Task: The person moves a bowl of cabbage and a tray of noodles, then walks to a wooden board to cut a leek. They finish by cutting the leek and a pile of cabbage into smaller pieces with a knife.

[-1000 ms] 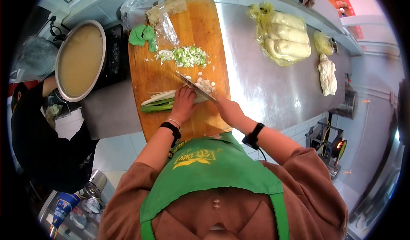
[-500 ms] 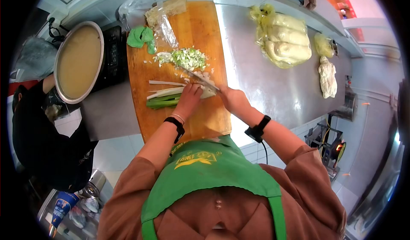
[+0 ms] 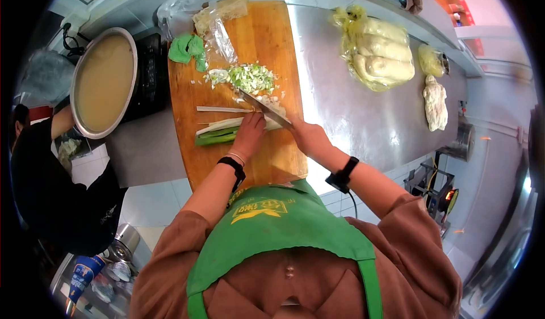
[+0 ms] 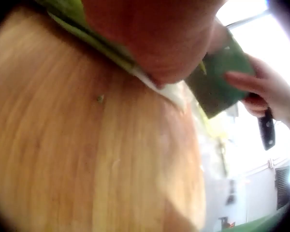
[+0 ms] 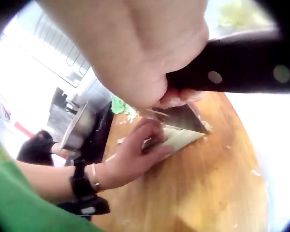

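Note:
My right hand grips the black handle of a cleaver, its broad blade slanting across the cutting board. In the left wrist view the blade shows its flat side. Beside it, my left hand holds a bundle of green onions against the board, fingers curled over the white stalks close to the blade. Seen from the right wrist, thumb and fingers of the left hand wrap the stalks. Just beyond the blade lies a heap of chopped green onion. A loose white stalk lies beyond the bundle.
The wooden cutting board carries green scraps and plastic wrap at its far left. A large pot of cloudy liquid stands left, near another person. Bagged dough rolls and a dough piece lie right.
The green onion bundle and my left hand have shifted right, and one white stalk now lies apart. The cleaver has moved slightly over the cut end. The dough has stayed put.

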`<state>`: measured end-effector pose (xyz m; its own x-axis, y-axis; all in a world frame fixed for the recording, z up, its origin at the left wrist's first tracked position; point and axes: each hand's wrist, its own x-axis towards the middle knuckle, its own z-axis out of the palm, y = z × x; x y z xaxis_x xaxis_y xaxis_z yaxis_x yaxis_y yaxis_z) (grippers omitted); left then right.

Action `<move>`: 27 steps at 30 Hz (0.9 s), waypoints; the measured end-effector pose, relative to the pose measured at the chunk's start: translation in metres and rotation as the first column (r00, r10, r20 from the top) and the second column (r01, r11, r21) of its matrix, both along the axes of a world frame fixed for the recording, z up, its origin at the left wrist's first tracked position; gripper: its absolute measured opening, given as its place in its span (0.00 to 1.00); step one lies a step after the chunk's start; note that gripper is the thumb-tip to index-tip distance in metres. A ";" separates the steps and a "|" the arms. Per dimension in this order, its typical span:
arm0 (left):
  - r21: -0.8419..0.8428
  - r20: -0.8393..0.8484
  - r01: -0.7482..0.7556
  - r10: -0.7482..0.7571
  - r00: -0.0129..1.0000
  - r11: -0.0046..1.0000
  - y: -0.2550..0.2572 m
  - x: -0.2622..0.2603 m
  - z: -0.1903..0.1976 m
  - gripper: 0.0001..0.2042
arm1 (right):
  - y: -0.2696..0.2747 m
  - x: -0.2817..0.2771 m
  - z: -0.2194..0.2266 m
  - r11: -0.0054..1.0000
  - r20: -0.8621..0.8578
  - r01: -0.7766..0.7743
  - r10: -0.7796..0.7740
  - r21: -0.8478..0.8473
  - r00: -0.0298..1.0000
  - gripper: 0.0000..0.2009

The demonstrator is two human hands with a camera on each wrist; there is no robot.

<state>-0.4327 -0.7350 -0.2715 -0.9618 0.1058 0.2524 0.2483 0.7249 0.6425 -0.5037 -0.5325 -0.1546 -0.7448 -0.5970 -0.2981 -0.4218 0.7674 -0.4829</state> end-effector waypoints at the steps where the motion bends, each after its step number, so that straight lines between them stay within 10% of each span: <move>1: 0.003 0.003 -0.003 0.003 1.000 1.000 0.000 0.001 0.001 0.13 | 0.002 0.004 -0.004 1.000 0.003 -0.003 0.003 0.003 1.000 0.07; 27: -0.082 0.187 -0.006 0.021 0.982 0.997 -0.023 0.008 0.025 0.26 | 0.000 0.008 -0.011 0.997 -0.087 0.049 -0.054 -0.066 0.995 0.04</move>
